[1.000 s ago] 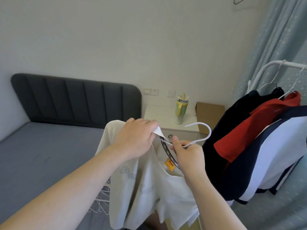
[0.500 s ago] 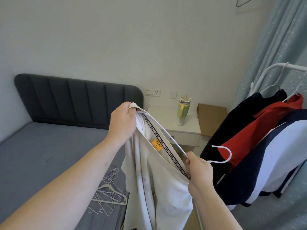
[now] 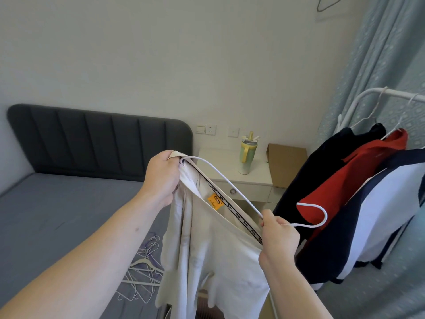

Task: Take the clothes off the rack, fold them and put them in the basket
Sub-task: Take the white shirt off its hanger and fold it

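Removing the hanger point(image 3: 326, 215) from a cream shirt point(image 3: 207, 249).
The left hand point(image 3: 162, 178) grips the collar's upper end; the right hand point(image 3: 279, 238), lower and nearer the rack point(image 3: 358, 97), pinches the hanger's neck. The collar's long axis slopes down rightward between them, the shirt hanging below.

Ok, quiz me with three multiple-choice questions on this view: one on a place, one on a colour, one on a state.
1. Where is the bottle? A on the bed, B on the nightstand, C on the floor.
2. The shirt label is: A orange, B green, C blue.
3. The shirt's hanger is: A on the rack, B on the bed, C in the right hand.
Answers: B, it stands on the white top; A, the tag under the collar is orange; C, fingers curl round its neck.
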`<state>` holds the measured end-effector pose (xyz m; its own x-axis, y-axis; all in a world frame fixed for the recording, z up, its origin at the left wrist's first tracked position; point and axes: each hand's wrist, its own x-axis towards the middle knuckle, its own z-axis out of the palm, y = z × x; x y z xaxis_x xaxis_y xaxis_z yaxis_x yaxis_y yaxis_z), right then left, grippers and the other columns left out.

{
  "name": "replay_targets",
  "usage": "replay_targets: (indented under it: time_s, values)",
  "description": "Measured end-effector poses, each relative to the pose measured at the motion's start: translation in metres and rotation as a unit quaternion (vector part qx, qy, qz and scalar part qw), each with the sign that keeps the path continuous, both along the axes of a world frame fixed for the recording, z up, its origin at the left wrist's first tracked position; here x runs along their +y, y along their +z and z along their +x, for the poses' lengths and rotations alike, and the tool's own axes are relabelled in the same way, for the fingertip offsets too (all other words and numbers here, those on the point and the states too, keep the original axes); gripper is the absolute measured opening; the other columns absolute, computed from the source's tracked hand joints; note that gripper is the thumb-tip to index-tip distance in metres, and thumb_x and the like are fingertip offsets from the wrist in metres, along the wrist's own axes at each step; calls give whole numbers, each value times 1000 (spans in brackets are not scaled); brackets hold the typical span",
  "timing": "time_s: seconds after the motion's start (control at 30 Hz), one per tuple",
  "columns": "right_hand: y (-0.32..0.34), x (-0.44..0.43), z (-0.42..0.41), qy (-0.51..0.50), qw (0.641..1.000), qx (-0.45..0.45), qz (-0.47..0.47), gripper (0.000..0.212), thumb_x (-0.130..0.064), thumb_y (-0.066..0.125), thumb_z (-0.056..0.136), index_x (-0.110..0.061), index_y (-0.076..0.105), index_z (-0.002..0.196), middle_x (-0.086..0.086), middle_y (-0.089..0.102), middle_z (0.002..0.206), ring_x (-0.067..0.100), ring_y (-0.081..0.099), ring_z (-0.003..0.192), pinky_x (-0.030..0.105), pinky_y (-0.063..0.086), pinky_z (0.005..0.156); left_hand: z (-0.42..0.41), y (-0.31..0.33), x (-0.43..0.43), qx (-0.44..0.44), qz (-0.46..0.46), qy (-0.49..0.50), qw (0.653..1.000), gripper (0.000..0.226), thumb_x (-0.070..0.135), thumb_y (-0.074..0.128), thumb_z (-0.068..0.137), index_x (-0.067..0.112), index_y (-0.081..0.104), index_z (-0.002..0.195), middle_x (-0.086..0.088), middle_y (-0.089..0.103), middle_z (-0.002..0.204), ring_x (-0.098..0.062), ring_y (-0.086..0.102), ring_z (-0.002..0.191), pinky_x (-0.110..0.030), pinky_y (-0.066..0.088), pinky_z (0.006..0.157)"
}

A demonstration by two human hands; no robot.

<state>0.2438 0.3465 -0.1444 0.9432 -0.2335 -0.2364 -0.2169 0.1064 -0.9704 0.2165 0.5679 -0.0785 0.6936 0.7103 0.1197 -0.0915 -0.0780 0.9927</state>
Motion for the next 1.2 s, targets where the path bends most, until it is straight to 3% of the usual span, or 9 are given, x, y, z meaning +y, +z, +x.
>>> replay_targets:
  time_s: [0.1, 0.17, 0.47, 0.63, 0.77, 0.9, 0.97, 1.07, 1.2]
  values:
    - [2, -1, 1, -21, 999, -38, -14, 21, -9, 58, 81, -7, 47, 64, -1, 25, 51, 12, 21, 47, 25, 22, 45, -4, -1, 3, 28, 177, 37, 983, 36, 3, 38, 93, 20, 70, 91, 4, 66, 88, -16, 58, 81, -23, 42, 64]
    - [4, -6, 5, -54, 998, -37, 0, 20, -12, 58, 81, -8, 49, 65, 1, 29, 54, 16, 23, 53, 29, 23, 49, -10, 0, 5, 53, 248, 64, 965, 39, -1, 37, 92, 23, 68, 94, 8, 65, 89, -9, 57, 75, -17, 39, 55]
    - [10, -17, 28, -88, 990, 56, 96, 13, -20, 59, 79, -16, 61, 67, -1, 37, 59, 15, 26, 53, 30, 26, 52, -5, 1, -13, 107, 270, -21, 957, 31, 10, 38, 95, 27, 64, 91, 10, 64, 92, -10, 57, 79, -24, 41, 59]
    - [17, -8, 26, -48, 987, 54, 143, 22, -18, 58, 89, -14, 55, 67, -7, 32, 42, 12, 27, 42, 28, 26, 51, 0, 5, -34, 97, 204, -197, 954, 23, 21, 47, 94, 25, 69, 91, 14, 67, 98, -4, 58, 100, -25, 42, 81]
    - [22, -5, 29, -20, 974, 45, 222, 33, -33, 62, 98, -12, 53, 75, -7, 28, 43, 9, 23, 38, 26, 23, 50, 1, -8, -50, 111, 287, -251, 918, 27, 46, 51, 98, 28, 61, 81, 14, 51, 56, -3, 47, 54, -22, 37, 59]
    - [23, -6, 30, 41, 960, 11, 277, 43, -51, 57, 98, -9, 56, 90, -6, 28, 52, 11, 24, 46, 26, 27, 55, 3, -12, -58, 121, 348, -201, 908, 30, 32, 42, 105, 20, 66, 92, 10, 47, 55, 1, 51, 48, -11, 39, 49]
    - [22, -6, 29, 95, 951, -17, 294, 45, -53, 57, 96, -8, 59, 95, -4, 44, 56, 11, 40, 51, 25, 37, 62, 4, -9, -58, 111, 345, -165, 917, 32, 29, 41, 105, 20, 65, 86, 7, 51, 57, -1, 54, 52, -11, 38, 52]
    - [10, -3, 23, 221, 957, -63, 178, 39, -46, 57, 96, -10, 64, 109, 3, 77, 94, 17, 74, 88, 32, 54, 85, 8, 0, -54, 49, 328, -95, 938, 34, 28, 42, 104, 20, 64, 80, -7, 60, 67, -8, 55, 58, -23, 41, 57]
    - [-16, 2, 10, 342, 938, -50, -37, 20, -33, 59, 101, -21, 67, 114, -1, 75, 111, 10, 72, 101, 37, 54, 97, 10, 18, -47, -19, 245, -48, 968, 34, 25, 43, 105, 9, 68, 88, -28, 63, 94, -20, 55, 75, -5, 42, 54]
